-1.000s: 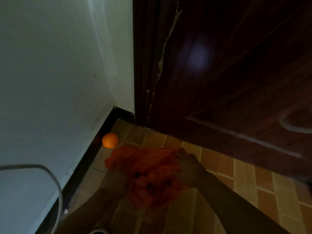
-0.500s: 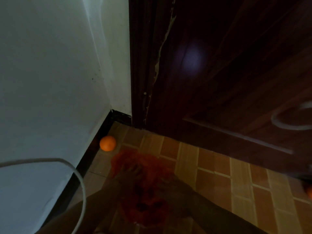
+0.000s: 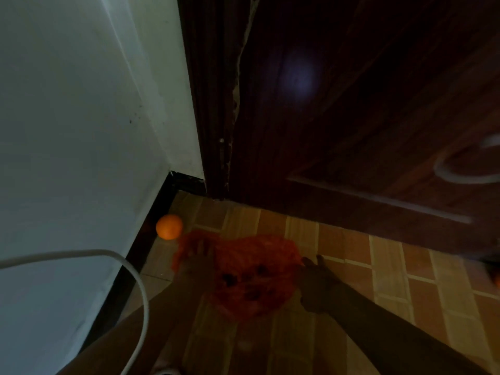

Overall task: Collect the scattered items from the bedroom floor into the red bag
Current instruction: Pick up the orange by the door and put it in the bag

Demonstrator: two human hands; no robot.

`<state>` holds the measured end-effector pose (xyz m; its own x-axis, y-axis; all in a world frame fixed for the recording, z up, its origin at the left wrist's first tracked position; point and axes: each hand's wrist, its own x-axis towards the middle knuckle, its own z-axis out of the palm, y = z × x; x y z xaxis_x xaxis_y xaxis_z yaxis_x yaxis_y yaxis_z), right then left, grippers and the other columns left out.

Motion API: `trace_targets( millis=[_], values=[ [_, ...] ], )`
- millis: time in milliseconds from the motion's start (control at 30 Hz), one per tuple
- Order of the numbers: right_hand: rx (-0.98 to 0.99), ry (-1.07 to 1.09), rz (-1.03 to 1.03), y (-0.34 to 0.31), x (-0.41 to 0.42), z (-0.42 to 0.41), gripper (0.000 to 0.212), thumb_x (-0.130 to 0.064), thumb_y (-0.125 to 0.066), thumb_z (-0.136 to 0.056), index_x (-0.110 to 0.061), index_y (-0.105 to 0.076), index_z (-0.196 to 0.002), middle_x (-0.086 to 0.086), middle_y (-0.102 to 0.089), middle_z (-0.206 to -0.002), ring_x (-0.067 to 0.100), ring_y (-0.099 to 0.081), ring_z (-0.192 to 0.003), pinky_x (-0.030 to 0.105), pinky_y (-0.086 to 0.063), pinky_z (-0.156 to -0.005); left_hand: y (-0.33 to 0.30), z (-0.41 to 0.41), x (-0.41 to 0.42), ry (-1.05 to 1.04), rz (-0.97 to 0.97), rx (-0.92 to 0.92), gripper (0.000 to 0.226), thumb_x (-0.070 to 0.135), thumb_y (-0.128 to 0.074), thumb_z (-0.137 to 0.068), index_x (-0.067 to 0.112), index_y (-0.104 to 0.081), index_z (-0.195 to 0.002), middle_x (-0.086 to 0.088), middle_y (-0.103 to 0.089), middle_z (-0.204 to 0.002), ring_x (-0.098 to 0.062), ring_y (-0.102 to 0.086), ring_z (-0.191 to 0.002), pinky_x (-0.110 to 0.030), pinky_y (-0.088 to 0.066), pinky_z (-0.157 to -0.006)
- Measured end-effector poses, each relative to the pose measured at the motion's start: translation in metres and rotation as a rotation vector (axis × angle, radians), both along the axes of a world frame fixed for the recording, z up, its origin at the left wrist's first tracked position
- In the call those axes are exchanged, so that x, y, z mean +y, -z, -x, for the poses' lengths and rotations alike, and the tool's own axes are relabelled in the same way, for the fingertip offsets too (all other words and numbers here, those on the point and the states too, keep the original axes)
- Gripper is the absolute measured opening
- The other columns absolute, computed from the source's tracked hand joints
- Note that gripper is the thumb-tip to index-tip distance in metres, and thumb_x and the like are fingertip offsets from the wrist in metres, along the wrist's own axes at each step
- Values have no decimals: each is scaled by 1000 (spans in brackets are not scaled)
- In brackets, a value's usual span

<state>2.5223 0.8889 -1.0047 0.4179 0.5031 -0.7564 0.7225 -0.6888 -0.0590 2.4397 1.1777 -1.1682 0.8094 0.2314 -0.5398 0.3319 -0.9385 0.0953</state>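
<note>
The red bag (image 3: 251, 274), thin and crumpled, hangs spread between my two hands just above the tiled floor, with dark lumps showing through it. My left hand (image 3: 196, 259) grips its left edge, fingers curled into the plastic. At the bag's right edge my right hand (image 3: 315, 282) holds on; the dim light hides the exact finger pose. An orange ball (image 3: 169, 226) lies on the floor by the black skirting, a short way up and left of my left hand.
A white wall (image 3: 81, 131) runs along the left with a black skirting (image 3: 151, 234). A dark wooden door (image 3: 351, 117) closes off the back. A white cable (image 3: 135, 280) loops in front of my left forearm. Something small and orange (image 3: 496, 278) shows at the right edge.
My hands have drawn apart and the bag is spread wider between them. The view has shifted, and the white cable has swung further into the frame.
</note>
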Motion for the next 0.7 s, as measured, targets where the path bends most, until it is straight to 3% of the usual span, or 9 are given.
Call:
trace_targets(
  millis=[33, 100, 133, 200, 300, 400, 500, 600, 700],
  values=[
    [-2, -2, -33, 2, 2, 0, 70, -21, -50, -101, -29, -20, -164, 6, -8, -173, 28, -1, -160, 61, 13, -123, -8, 1, -4, -15, 26, 33, 119, 81, -57, -74, 20, -11, -166, -18, -6, -172, -46, -10, -156, -68, -17, -122],
    [-21, 9, -162, 4, 12, 1, 62, -42, -35, -103, -27, -26, -163, 5, -14, -173, 26, -5, -160, 54, 15, -124, -30, 2, -18, 30, 36, 16, 103, 74, -45, -88, 15, -11, -166, -20, -2, -172, -46, -4, -158, -67, -12, -123],
    [-33, 23, -221, 4, 18, 0, 64, -52, -30, -101, -28, -31, -161, 3, -19, -171, 25, -10, -159, 47, 15, -124, -43, 1, -27, 76, 35, -32, 94, 71, -33, -91, 15, -19, -165, -20, -7, -172, -45, -7, -158, -66, -13, -123],
    [-32, 15, -309, 19, 31, -3, 55, -53, -39, -102, -33, -47, -153, -3, -36, -165, 22, -25, -155, 39, 12, -123, -66, 2, -36, 156, 113, -174, 84, 60, -20, -88, 13, -48, -153, -21, -32, -165, -45, -28, -153, -64, -30, -119],
    [-32, -7, -299, 47, 40, -9, 46, -46, -51, -96, -37, -60, -140, -6, -47, -157, 25, -33, -152, 58, -8, -127, -82, 1, -26, 239, 134, -552, 54, 42, -40, -91, 12, -71, -124, -16, -64, -135, -38, -63, -123, -51, -54, -96],
    [-44, 8, -284, 36, 48, -13, 55, -47, -38, -94, -38, -52, -146, -4, -38, -162, 28, -24, -155, 58, -13, -125, -104, -13, 11, 132, 64, -681, 47, 36, -45, -91, 10, -70, -121, -14, -67, -124, -33, -64, -111, -47, -55, -93],
    [-51, 26, -315, 24, 53, -14, 83, -54, -14, -79, -35, -43, -154, -1, -26, -168, 28, -16, -157, 54, -7, -127, -104, -25, 59, -19, -9, -553, 57, 39, -45, -93, 3, -62, -133, -22, -62, -132, -44, -58, -122, -57, -49, -102],
    [-62, 64, -298, 23, 53, -16, 72, -42, -31, -88, -31, -33, -160, 1, -19, -171, 26, -13, -158, 50, -4, -129, -91, -32, 86, -101, -50, -290, 57, 35, -49, -102, 6, -44, -151, -22, -40, -157, -44, -34, -147, -60, -33, -117],
    [-40, 93, -263, 21, 53, -15, 72, -46, -33, -92, -32, -29, -162, 0, -14, -172, 26, -10, -158, 48, -3, -129, -82, -34, 87, -119, -51, -166, 56, 24, -46, -104, 11, -33, -157, -19, -26, -165, -42, -22, -152, -58, -31, -120]
  ],
)
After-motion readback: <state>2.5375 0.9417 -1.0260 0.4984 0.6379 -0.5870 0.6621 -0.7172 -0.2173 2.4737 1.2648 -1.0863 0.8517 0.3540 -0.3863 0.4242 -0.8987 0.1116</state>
